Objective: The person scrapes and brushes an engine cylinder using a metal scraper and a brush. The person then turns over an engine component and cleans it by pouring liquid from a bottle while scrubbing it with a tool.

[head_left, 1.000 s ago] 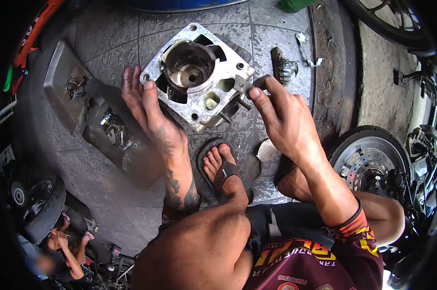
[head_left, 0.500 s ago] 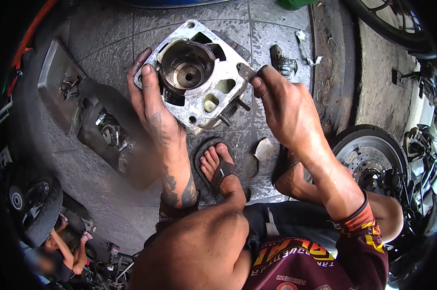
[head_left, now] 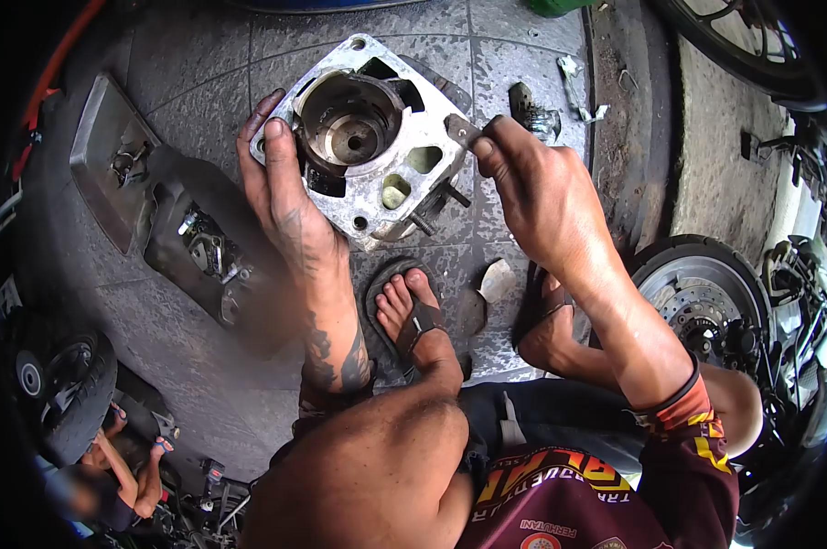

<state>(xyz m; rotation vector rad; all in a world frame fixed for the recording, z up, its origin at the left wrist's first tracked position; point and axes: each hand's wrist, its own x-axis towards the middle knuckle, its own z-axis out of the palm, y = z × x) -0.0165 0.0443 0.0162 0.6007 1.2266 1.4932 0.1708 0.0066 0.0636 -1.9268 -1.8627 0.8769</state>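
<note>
**Cylinder block gripped at 9 o'clock, flat metal strip pinched at 3**

Clock centred on the cylinder block [head_left: 420,128], 12 at top of view. Block sits upper centre of view, bore facing up, above the tiled floor [head_left: 340,425]; its underside is hidden, so floor contact can't be confirmed. Two studs [head_left: 422,223] stick out at 4 to 5.

Left hand [head_left: 295,215]: flange rim gripped at 9, thumb on the top face, fingers curled round the outer edge, opened only by the rim's thickness.

Right hand [head_left: 551,197]: thumb and index finger pinched shut on the small flat metal strip [head_left: 462,132], its free end over the flange corner at 3. Firm contact with the face can't be told.

Around it: dark ribbed part [head_left: 533,114] between 2 and 3, crumpled scrap [head_left: 573,87] at 2, pale flat piece [head_left: 498,280] between 4 and 5, wheel with brake disc [head_left: 688,297] at 4, metal tray [head_left: 98,174] at 9, dark casing [head_left: 171,233] with small parts at 8.
</note>
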